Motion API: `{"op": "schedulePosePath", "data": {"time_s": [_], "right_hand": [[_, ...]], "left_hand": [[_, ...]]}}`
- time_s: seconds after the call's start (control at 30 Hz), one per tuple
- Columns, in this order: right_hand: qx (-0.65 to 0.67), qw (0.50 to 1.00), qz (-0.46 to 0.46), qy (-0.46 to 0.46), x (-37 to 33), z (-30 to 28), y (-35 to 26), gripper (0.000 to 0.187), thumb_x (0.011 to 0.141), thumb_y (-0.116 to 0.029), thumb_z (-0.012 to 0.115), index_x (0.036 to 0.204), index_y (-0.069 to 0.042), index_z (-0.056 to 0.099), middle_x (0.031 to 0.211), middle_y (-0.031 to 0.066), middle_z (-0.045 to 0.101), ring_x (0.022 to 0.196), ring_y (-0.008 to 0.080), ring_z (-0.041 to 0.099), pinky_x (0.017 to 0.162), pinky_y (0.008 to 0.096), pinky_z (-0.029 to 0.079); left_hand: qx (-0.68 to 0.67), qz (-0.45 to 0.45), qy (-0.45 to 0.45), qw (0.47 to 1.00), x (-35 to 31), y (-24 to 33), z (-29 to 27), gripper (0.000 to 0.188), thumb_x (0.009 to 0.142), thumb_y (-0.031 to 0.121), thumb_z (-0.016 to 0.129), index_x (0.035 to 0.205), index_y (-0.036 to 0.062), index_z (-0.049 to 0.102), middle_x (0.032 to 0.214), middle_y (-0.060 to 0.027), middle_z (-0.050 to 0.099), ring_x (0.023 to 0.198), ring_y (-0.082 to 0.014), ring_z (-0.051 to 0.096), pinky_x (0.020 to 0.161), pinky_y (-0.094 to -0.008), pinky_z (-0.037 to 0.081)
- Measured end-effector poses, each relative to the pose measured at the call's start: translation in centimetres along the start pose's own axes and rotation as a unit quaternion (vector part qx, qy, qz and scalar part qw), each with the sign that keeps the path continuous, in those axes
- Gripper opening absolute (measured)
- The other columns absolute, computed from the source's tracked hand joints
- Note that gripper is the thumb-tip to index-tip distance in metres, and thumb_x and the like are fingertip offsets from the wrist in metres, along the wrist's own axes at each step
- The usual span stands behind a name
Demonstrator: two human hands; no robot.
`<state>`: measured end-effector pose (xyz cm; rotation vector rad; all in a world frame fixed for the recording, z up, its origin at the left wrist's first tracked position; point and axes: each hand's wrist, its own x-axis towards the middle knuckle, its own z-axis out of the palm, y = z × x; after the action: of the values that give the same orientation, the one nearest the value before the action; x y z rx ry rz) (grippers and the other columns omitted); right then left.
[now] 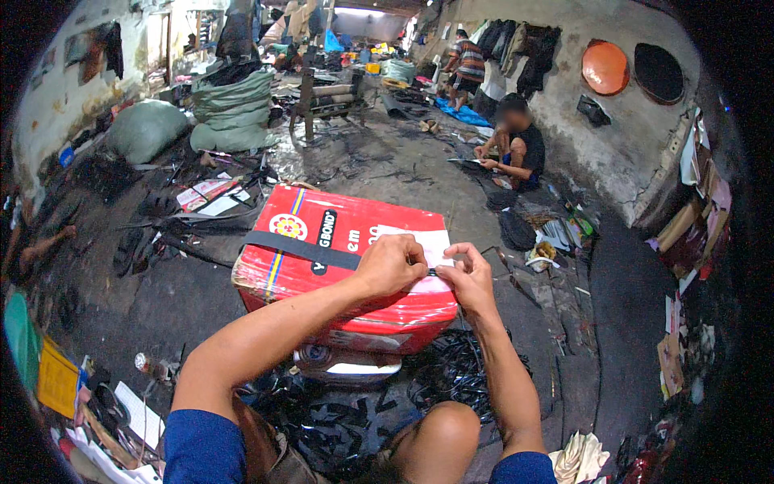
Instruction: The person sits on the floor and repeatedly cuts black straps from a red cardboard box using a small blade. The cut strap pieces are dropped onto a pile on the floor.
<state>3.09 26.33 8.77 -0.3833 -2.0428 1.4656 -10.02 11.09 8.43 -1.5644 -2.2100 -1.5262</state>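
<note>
1. We see a red rectangular cardboard box wrapped in glossy plastic (347, 266) resting on a low stand on the dark floor, directly in front of the person's knees.
2. A flat black rubber strip (298, 248) lies across the box top, running from its left edge toward both hands.
3. The left hand (393, 264) is curled into a loose fist, fingers pressed together and pinching the strip's end against the box.
4. The right hand (466, 270) sits just beside it, thumb and forefinger pinching the same strip end.
5. Loose black rubber scraps (451, 367) litter the floor below the box.
6. Farther back, another person (516, 145) crouches near the wall.
</note>
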Motion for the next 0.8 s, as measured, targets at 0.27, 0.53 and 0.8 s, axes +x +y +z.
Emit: {"op": "schedulePosePath", "data": {"time_s": [0.27, 0.53, 0.8], "right_hand": [[0.065, 0.994, 0.024, 0.083, -0.1, 0.7, 0.7, 0.023, 0.086, -0.009, 0.078, 0.094, -0.006, 0.057, 0.064, -0.0051, 0.053, 0.056, 0.005, 0.047, 0.049, 0.0242, 0.035], [0.032, 0.998, -0.06, 0.001, 0.0, -0.8, 4.3, 0.025, 0.103, -0.023, 0.062, 0.082, -0.013, 0.052, 0.066, -0.0089, 0.044, 0.055, 0.0026, 0.036, 0.048, 0.0233, 0.03], [0.4, 0.878, 0.255, -0.067, -2.0, -2.4, 2.8, 0.027, 0.103, -0.037, 0.058, 0.086, -0.017, 0.053, 0.066, -0.0058, 0.049, 0.046, 0.0053, 0.041, 0.038, 0.0225, 0.029]], "left_hand": [[0.035, 0.063, -0.069, 0.995, 2.2, 0.2, -0.1, 0.015, 0.078, 0.017, 0.075, 0.082, 0.0019, 0.075, 0.082, -0.0157, 0.071, 0.077, -0.0292, 0.071, 0.072, -0.0399, 0.056], [-0.128, 0.064, -0.025, 0.989, 1.2, 0.8, 2.2, 0.012, 0.081, 0.01, 0.073, 0.082, -0.002, 0.072, 0.078, -0.0155, 0.066, 0.072, -0.0277, 0.067, 0.065, -0.039, 0.051], [-0.129, 0.109, -0.018, 0.985, 2.0, 1.8, 3.2, 0.009, 0.082, 0.008, 0.074, 0.082, -0.0009, 0.073, 0.076, -0.0099, 0.065, 0.067, -0.019, 0.062, 0.062, -0.0344, 0.048]]}}
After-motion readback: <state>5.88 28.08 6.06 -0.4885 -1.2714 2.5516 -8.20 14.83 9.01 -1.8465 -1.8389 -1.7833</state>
